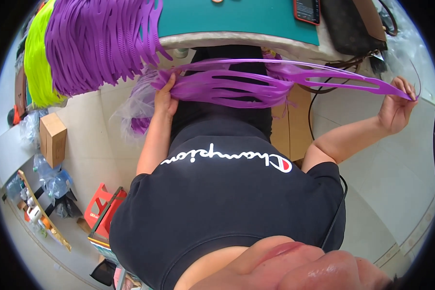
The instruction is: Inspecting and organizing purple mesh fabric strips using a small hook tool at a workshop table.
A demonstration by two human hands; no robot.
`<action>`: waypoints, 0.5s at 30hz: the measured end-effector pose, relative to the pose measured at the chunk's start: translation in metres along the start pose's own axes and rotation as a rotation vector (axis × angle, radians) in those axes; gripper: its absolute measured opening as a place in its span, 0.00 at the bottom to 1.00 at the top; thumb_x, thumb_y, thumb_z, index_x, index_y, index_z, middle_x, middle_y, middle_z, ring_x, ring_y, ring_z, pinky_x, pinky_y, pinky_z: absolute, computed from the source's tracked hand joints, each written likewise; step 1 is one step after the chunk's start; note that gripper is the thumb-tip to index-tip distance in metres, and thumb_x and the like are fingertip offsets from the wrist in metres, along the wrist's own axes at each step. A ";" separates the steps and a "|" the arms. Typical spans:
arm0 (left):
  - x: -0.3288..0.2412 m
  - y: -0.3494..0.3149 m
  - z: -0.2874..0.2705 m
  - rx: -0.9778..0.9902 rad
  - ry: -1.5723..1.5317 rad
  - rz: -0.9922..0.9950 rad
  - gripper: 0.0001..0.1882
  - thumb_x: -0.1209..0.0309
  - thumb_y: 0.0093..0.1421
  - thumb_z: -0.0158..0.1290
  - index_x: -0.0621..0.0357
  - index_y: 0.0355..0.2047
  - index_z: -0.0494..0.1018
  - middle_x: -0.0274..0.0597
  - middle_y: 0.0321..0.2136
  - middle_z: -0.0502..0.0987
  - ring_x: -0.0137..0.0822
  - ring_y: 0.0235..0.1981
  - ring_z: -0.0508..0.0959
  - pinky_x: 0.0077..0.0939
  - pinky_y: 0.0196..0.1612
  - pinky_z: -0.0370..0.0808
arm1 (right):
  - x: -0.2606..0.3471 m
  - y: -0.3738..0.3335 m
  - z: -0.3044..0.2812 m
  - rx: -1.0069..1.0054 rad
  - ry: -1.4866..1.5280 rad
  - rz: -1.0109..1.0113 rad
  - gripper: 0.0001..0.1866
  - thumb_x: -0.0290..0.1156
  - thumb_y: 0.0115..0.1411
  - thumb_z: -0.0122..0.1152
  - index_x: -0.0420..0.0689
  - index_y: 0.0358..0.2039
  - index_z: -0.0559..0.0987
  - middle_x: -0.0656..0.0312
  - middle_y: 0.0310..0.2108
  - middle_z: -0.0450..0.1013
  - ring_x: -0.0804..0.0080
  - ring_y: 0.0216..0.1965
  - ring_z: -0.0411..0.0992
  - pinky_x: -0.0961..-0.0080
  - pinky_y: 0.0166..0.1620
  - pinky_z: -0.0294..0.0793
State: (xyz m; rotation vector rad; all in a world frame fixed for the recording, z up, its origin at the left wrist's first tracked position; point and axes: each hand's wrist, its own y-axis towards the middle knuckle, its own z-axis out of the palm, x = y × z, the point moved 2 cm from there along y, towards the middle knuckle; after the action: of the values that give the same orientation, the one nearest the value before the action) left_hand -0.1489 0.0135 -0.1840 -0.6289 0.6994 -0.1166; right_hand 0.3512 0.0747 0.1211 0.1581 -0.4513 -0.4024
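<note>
My left hand (165, 96) is closed round one end of a bunch of purple slotted rubber straps (232, 89), which stretches over my lap. Far out to the right, my right hand (397, 105) pinches the tip of a purple strap with a long slit (343, 79), drawn out nearly straight from the bunch. On the table, a thick pile of similar purple straps (99, 43) hangs over the left front edge. Beside it lies a yellow-green pile of straps (36, 58). Clear plastic film (130, 108) hangs by my left hand, with more purple showing through it.
A green mat (237, 21) covers the table, with a phone in a red case (307, 10) and a brown bag (350, 29) at its right. On the floor at left are a cardboard box (53, 139), plastic bottles (55, 181) and a red plastic stool (101, 205).
</note>
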 end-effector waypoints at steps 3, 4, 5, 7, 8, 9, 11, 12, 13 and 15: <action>-0.021 -0.028 0.039 0.144 0.182 0.071 0.28 0.76 0.60 0.57 0.63 0.60 0.61 0.50 0.51 0.74 0.41 0.55 0.73 0.38 0.59 0.68 | -0.042 -0.016 0.015 0.211 -0.248 0.236 0.10 0.23 0.57 0.63 0.43 0.32 0.69 0.64 0.32 0.62 0.70 0.39 0.60 0.71 0.44 0.58; -0.028 -0.032 0.044 0.144 0.184 0.071 0.28 0.76 0.60 0.57 0.63 0.60 0.61 0.50 0.51 0.74 0.41 0.55 0.73 0.38 0.59 0.68 | -0.068 -0.026 0.023 0.255 -0.407 0.288 0.09 0.26 0.59 0.62 0.44 0.34 0.69 0.65 0.32 0.62 0.70 0.39 0.60 0.72 0.44 0.58; -0.032 -0.034 0.050 0.248 0.312 0.010 0.29 0.75 0.60 0.57 0.63 0.60 0.61 0.49 0.51 0.74 0.40 0.54 0.73 0.37 0.58 0.68 | -0.086 -0.033 0.028 0.315 -0.444 0.352 0.08 0.28 0.61 0.60 0.46 0.34 0.68 0.65 0.32 0.62 0.71 0.39 0.60 0.72 0.45 0.58; -0.039 -0.033 0.058 0.434 0.588 -0.019 0.32 0.66 0.57 0.61 0.65 0.58 0.63 0.48 0.51 0.74 0.37 0.52 0.74 0.34 0.57 0.66 | -0.119 -0.043 0.038 0.378 -0.468 0.416 0.08 0.29 0.63 0.58 0.49 0.34 0.67 0.66 0.33 0.61 0.71 0.40 0.59 0.72 0.45 0.58; -0.045 -0.038 0.070 0.431 0.593 -0.016 0.32 0.66 0.57 0.61 0.65 0.58 0.63 0.48 0.51 0.74 0.37 0.52 0.74 0.34 0.57 0.66 | -0.133 -0.046 0.045 0.431 -0.506 0.394 0.08 0.26 0.61 0.60 0.48 0.32 0.68 0.64 0.33 0.65 0.70 0.39 0.63 0.72 0.44 0.63; -0.051 -0.045 0.086 0.450 0.951 0.149 0.35 0.63 0.55 0.63 0.66 0.58 0.63 0.50 0.52 0.73 0.39 0.53 0.73 0.35 0.59 0.65 | -0.144 -0.048 0.050 0.483 -0.543 0.370 0.08 0.24 0.59 0.61 0.47 0.30 0.70 0.63 0.33 0.68 0.69 0.39 0.67 0.72 0.44 0.68; -0.056 -0.068 0.108 0.358 1.649 0.637 0.42 0.57 0.48 0.67 0.66 0.57 0.62 0.55 0.55 0.68 0.47 0.57 0.66 0.38 0.61 0.60 | -0.155 -0.045 0.061 0.611 -0.605 0.335 0.10 0.24 0.61 0.59 0.49 0.30 0.65 0.62 0.34 0.67 0.69 0.40 0.65 0.70 0.44 0.64; -0.054 -0.085 0.121 0.236 1.855 0.814 0.38 0.59 0.47 0.67 0.62 0.55 0.65 0.53 0.54 0.66 0.51 0.57 0.62 0.43 0.60 0.60 | -0.160 -0.044 0.068 0.735 -0.676 0.295 0.13 0.24 0.63 0.56 0.52 0.30 0.61 0.61 0.34 0.65 0.69 0.42 0.62 0.68 0.45 0.61; -0.059 -0.097 0.139 0.335 1.799 0.858 0.36 0.60 0.47 0.67 0.61 0.53 0.67 0.52 0.51 0.68 0.50 0.55 0.65 0.42 0.58 0.62 | -0.169 -0.045 0.079 0.760 -0.679 0.207 0.13 0.20 0.60 0.58 0.49 0.30 0.63 0.59 0.33 0.68 0.69 0.38 0.67 0.69 0.43 0.66; -0.055 -0.103 0.148 0.636 1.577 0.845 0.29 0.63 0.48 0.66 0.59 0.48 0.70 0.49 0.44 0.72 0.47 0.47 0.72 0.40 0.50 0.68 | -0.191 -0.063 0.129 0.641 -0.739 0.209 0.12 0.23 0.59 0.63 0.47 0.29 0.67 0.61 0.30 0.71 0.76 0.33 0.68 0.78 0.37 0.67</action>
State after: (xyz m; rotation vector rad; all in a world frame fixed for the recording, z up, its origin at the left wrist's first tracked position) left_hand -0.0864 0.0210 -0.0062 0.5734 2.2614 -0.0177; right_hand 0.1142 0.0885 0.1463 0.5856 -1.3114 -0.0822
